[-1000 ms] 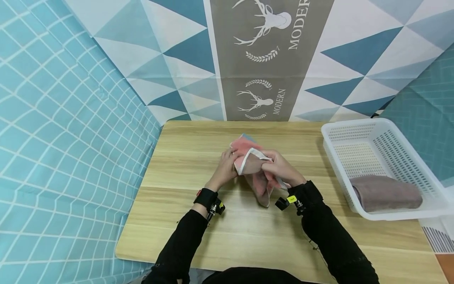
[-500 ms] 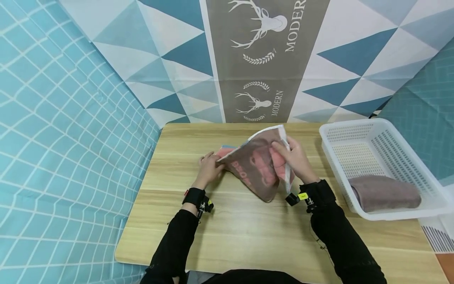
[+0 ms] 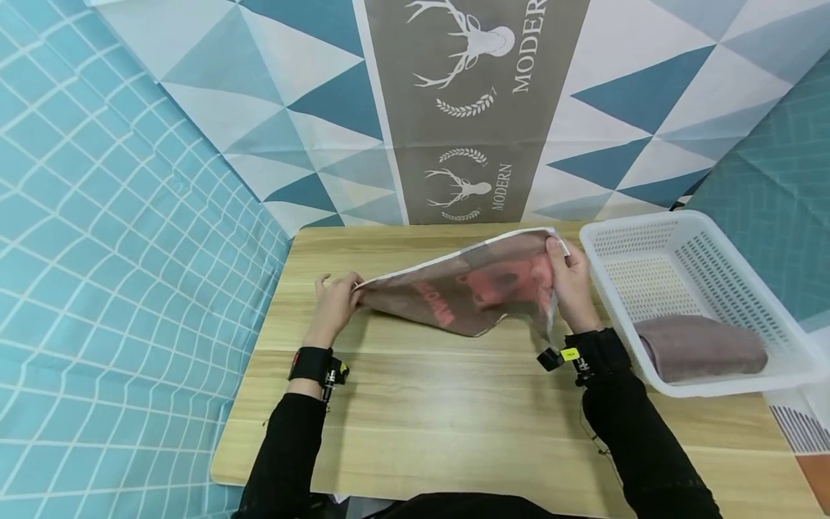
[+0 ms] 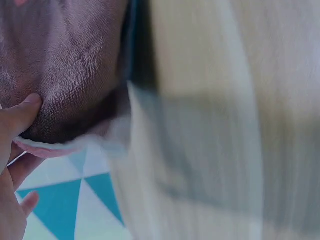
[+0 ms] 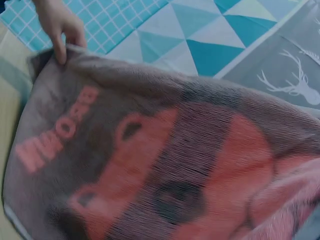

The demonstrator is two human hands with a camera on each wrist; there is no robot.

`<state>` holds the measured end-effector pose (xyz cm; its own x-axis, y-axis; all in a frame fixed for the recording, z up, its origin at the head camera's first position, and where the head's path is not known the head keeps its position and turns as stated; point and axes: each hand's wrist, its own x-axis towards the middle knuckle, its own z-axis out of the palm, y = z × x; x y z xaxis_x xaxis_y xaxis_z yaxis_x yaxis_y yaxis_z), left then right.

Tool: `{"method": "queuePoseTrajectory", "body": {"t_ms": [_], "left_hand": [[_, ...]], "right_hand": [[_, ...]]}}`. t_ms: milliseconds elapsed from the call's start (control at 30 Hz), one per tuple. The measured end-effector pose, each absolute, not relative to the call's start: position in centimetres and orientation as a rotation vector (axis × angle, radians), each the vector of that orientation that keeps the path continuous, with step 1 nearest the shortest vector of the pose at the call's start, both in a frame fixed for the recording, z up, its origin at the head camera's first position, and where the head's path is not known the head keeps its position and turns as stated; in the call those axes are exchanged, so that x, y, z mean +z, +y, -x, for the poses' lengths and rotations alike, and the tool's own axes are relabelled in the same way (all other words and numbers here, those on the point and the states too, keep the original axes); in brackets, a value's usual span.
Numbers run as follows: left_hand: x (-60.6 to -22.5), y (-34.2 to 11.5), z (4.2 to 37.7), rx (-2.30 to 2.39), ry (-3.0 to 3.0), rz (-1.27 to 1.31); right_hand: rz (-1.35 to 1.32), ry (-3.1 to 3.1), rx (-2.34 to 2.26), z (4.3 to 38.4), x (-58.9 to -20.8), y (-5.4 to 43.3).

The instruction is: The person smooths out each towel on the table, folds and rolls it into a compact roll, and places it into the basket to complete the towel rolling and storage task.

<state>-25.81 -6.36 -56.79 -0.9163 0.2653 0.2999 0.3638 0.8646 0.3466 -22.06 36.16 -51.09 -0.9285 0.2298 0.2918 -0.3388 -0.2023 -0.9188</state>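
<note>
A brown towel with a pink bear face and pink lettering hangs stretched between both hands above the table. At its left corner my left hand pinches the white-edged hem between thumb and fingers. My right hand grips the upper right corner, thumb on the near side. In the left wrist view, the thumb presses on the towel's brown pile. The right wrist view shows the bear print broadly, with the left hand at the far corner. The towel's lower edge sags and its right end hangs in folds.
A white perforated basket stands at the right of the wooden table. Inside it lies a rolled grey-brown towel. A patterned cloth hangs behind the table, and a blue checked cloth is on the left.
Both hands have moved apart, the left hand leftward and the right hand rightward. The towel went from bunched between them to spread out, with its bear print showing.
</note>
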Motion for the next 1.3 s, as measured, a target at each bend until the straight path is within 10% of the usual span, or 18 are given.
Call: {"method": "queuePoseTrajectory", "body": {"t_ms": [733,1300], "left_hand": [[-44.8,-12.1,21.5,-1.218,-2.772,0.754],[-52.7,-6.8,26.7,-0.972,-2.753,0.512]], "right_hand": [[-0.060,-1.771,1.952,18.9,-49.3,41.1],[0.061,-2.337,1.286,21.7,-57.7,39.6]]}}
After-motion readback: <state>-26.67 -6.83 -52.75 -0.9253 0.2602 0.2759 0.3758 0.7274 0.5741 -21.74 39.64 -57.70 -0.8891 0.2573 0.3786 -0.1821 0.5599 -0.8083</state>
